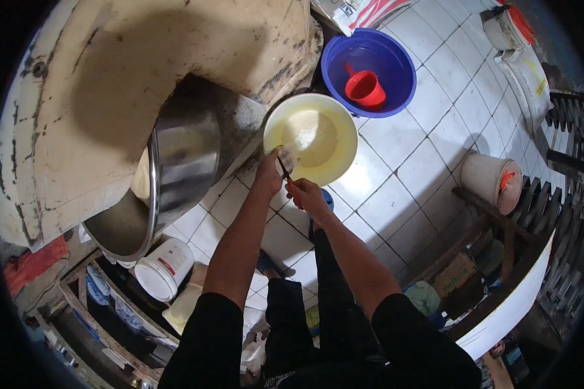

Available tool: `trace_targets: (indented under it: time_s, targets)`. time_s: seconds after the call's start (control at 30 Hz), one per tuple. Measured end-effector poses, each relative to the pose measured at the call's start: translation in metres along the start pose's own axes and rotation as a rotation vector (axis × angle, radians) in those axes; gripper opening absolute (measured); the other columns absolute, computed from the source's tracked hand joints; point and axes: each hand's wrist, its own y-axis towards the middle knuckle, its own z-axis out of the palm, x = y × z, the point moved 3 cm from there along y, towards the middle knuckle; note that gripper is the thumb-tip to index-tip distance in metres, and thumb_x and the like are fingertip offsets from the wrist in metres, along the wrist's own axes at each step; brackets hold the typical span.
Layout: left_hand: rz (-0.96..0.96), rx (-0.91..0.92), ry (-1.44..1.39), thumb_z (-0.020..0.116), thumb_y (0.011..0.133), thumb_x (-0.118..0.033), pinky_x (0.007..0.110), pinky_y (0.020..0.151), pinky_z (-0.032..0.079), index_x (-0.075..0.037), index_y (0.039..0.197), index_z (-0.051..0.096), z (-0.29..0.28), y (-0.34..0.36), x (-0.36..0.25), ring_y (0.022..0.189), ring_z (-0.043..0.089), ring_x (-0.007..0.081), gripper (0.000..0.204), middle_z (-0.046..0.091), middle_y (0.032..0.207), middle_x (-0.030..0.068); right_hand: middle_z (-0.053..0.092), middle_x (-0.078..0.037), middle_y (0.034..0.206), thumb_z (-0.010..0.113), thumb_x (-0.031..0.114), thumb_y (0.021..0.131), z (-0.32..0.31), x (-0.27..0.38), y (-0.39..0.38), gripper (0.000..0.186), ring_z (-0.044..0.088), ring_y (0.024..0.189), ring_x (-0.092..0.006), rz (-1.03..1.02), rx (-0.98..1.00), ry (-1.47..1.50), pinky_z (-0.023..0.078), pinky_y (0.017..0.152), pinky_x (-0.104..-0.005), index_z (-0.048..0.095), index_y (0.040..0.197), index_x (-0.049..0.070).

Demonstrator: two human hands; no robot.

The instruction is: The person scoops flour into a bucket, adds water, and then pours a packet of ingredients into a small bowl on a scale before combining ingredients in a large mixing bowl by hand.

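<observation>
Red-handled tool, one, gripped by right hand; left hand clasps one packet.

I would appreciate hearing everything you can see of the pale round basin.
The basin is round, smooth, cream-coloured and looks like plastic, with an open top and pale rim. Inside, a pale, grainy-looking mass lies near the middle, ringed by yellow; whether that is liquid is unclear. It appears upright on the white tiled floor, beside the blue tub. The left hand overlaps its near edge in view; contact is unclear.
</observation>
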Motion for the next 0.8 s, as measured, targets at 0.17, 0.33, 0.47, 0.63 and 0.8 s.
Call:
trace_targets:
  time_s: [0.17, 0.33, 0.47, 0.63, 0.8]
  targets:
    - [0.041, 0.035, 0.017, 0.051, 0.099, -0.029, 0.037, 0.089, 0.054, -0.005, 0.126, 0.051, 0.010, -0.012, 0.000, 0.103, 0.063, 0.0224, 0.036, 0.061, 0.115, 0.0092, 0.064, -0.003, 0.072, 0.066, 0.031, 0.091, -0.002, 0.011, -0.008, 0.031, 0.050, 0.051, -0.0043, -0.061, 0.002, 0.003, 0.038, 0.043, -0.0214, 0.063, 0.094, 0.000]
    - [0.032, 0.091, -0.069, 0.055, 0.098, -0.030, 0.039, 0.089, 0.053, -0.006, 0.126, 0.051, 0.002, -0.024, -0.005, 0.102, 0.063, 0.0233, 0.037, 0.061, 0.114, 0.0093, 0.064, -0.003, 0.072, 0.065, 0.031, 0.092, 0.002, 0.026, -0.031, 0.030, 0.049, 0.051, -0.0041, -0.053, 0.002, -0.215, 0.038, 0.044, -0.0215, 0.063, 0.094, 0.001]
    - [0.148, 0.137, -0.109, 0.053, 0.098, -0.031, 0.043, 0.089, 0.053, -0.006, 0.123, 0.052, 0.014, -0.064, -0.013, 0.102, 0.063, 0.0256, 0.036, 0.063, 0.111, 0.0103, 0.064, -0.003, 0.075, 0.066, 0.030, 0.092, 0.003, 0.031, -0.040, 0.029, 0.050, 0.054, -0.0044, -0.079, -0.027, -0.309, 0.040, 0.047, -0.0227, 0.063, 0.096, 0.001]
    - [0.430, 0.620, -0.358, 0.054, 0.097, -0.032, 0.041, 0.096, 0.048, -0.006, 0.125, 0.052, -0.020, -0.161, -0.004, 0.106, 0.061, 0.0261, 0.038, 0.062, 0.115, 0.0112, 0.064, -0.005, 0.079, 0.072, 0.028, 0.086, 0.044, 0.064, -0.136, 0.033, 0.058, 0.071, -0.0114, -0.197, 0.050, -0.537, 0.049, 0.064, -0.0282, 0.062, 0.097, -0.002]
    - [0.438, 0.623, -0.787, 0.052, 0.099, -0.034, 0.043, 0.106, 0.043, -0.007, 0.132, 0.050, -0.066, -0.330, -0.047, 0.117, 0.057, 0.0242, 0.043, 0.057, 0.129, 0.0095, 0.055, -0.002, 0.070, 0.068, 0.007, 0.083, 0.162, 0.143, -0.282, 0.022, 0.049, 0.050, -0.0081, -0.467, 0.129, -0.810, 0.041, 0.043, -0.0242, 0.054, 0.099, 0.003]
